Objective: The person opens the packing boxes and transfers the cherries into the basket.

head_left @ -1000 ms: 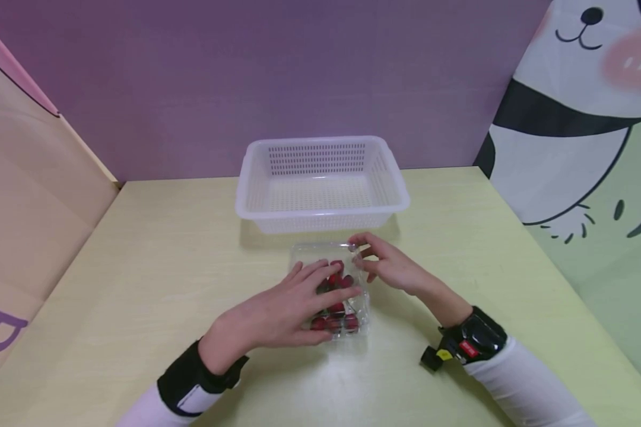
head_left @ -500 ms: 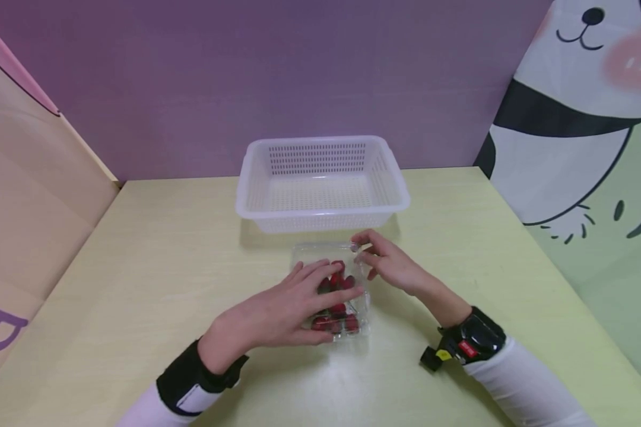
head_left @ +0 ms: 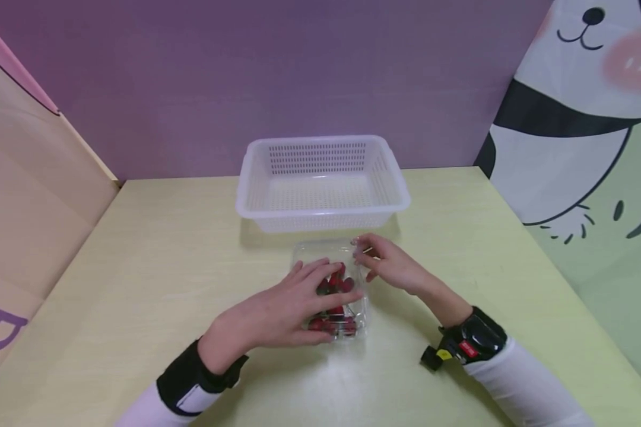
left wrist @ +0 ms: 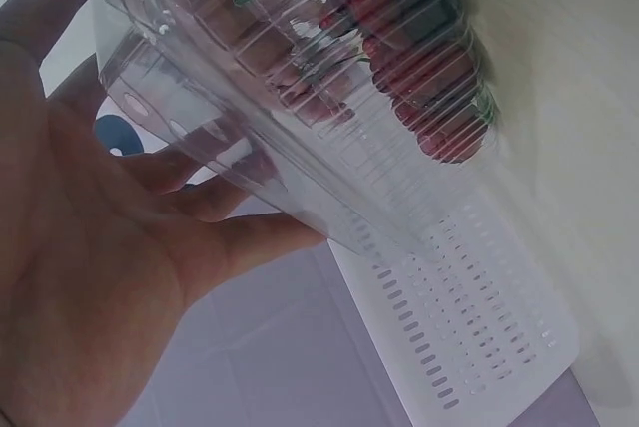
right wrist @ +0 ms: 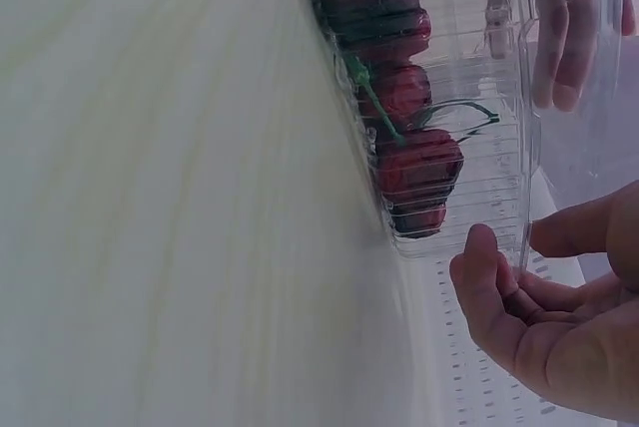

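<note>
A clear plastic clamshell box point(head_left: 320, 249) with several dark red cherries point(head_left: 347, 285) inside stands at the middle of the table. My left hand point(head_left: 280, 311) lies across the top of it, fingers straight and spread over the lid; the left wrist view shows the palm side and the ridged box wall point(left wrist: 300, 168). At the box's far right corner, my right hand point(head_left: 392, 267) pinches the rim between thumb and fingertips. Green stems and cherries point(right wrist: 419, 168) show through the side in the right wrist view. The left hand hides part of the box.
Right behind the box stands a white perforated plastic basket point(head_left: 323, 212). The pale wooden table point(head_left: 165, 255) meets a purple back wall point(head_left: 310, 71), with printed panels on both sides.
My right fingertips have shifted slightly at the corner, and the box's far edge sits a little higher in view. The cherries have shifted slightly. My left hand stays almost still.
</note>
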Available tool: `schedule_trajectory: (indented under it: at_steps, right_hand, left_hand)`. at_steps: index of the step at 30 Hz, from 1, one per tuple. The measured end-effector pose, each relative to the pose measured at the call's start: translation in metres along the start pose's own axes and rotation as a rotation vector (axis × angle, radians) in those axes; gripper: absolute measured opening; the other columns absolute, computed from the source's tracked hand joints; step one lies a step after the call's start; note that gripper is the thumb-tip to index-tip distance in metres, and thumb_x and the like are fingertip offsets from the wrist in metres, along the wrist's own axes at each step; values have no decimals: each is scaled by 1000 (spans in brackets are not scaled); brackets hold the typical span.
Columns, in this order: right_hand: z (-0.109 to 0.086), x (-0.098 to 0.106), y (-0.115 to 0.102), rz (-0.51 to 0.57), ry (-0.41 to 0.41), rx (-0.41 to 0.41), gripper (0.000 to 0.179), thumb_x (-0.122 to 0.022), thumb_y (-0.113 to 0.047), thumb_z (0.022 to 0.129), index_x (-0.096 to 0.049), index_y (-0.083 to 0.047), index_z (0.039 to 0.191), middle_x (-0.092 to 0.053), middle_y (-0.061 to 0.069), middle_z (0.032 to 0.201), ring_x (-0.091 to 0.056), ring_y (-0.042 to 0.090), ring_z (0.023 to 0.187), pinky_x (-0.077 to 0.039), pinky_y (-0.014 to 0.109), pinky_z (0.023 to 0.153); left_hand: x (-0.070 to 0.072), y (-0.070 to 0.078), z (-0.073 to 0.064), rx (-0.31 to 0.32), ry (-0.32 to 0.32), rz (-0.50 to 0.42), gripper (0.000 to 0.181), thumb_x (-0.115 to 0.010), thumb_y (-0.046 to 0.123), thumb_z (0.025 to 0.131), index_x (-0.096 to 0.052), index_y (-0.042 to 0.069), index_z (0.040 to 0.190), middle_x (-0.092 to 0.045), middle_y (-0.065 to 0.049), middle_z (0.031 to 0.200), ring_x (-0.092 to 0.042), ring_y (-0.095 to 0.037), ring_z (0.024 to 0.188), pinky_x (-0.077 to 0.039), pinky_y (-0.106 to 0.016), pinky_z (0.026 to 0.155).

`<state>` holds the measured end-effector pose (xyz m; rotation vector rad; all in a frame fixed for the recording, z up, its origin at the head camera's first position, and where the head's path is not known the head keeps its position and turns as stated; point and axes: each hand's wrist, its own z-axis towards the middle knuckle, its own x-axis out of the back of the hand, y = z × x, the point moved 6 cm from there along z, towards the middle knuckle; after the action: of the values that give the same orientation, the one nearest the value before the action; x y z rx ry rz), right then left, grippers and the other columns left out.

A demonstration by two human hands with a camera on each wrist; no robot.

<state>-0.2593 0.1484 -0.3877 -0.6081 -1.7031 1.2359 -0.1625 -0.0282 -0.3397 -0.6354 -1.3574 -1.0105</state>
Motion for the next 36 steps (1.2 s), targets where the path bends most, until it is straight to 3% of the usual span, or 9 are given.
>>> schedule_trajectory:
  at_steps: [5, 14, 20, 23, 28, 36]
  right_hand:
    - [0, 0, -1, -19, -8, -11, 33, -52, -7, 102, -50, 7, 132, -55, 18, 119, -56, 28, 98, -54, 35, 70]
    - [1, -2, 0, -5, -33, 22, 36, -52, 0, 97, -50, 9, 132, -56, 22, 113, -60, 26, 84, -53, 35, 71]
    - [0, -3, -2, 2, -44, 27, 37, -51, 4, 96, -49, 11, 132, -56, 23, 111, -60, 28, 87, -53, 35, 71]
    - [0, -3, -4, 9, -47, 28, 38, -50, 6, 94, -48, 12, 132, -56, 23, 110, -60, 30, 90, -54, 35, 71]
    - [-1, -3, -6, -19, -57, 27, 40, -51, 6, 94, -47, 12, 133, -56, 23, 106, -60, 33, 91, -54, 37, 70]
    - [-3, -2, -7, -42, -84, 13, 44, -60, 1, 94, -46, 12, 134, -55, 20, 108, -61, 29, 91, -54, 41, 71]
  left_hand:
    - [2, 1, 0, -14, 42, -17, 76, -72, 48, 87, -35, 37, 152, -23, -8, 152, -19, -24, 143, -26, -59, 104]
    - [9, 6, 0, -81, 138, -14, 79, -77, 37, 82, -38, 32, 151, -27, -10, 148, -28, -28, 137, -25, -40, 108]
    - [13, 8, 0, -79, 174, -38, 78, -77, 32, 79, -42, 27, 149, -29, -8, 143, -28, -28, 135, -24, -38, 108]
    - [14, 8, -1, -69, 176, -45, 77, -78, 35, 79, -44, 25, 147, -28, -8, 144, -27, -28, 135, -24, -39, 109]
    - [15, 7, -2, -39, 160, -43, 73, -72, 53, 84, -43, 27, 146, -28, -8, 146, -28, -27, 136, -22, -39, 110]
    - [24, 6, -3, 3, 223, -43, 61, -65, 61, 86, -53, 26, 135, -32, -10, 144, -32, -26, 134, -24, -36, 110]
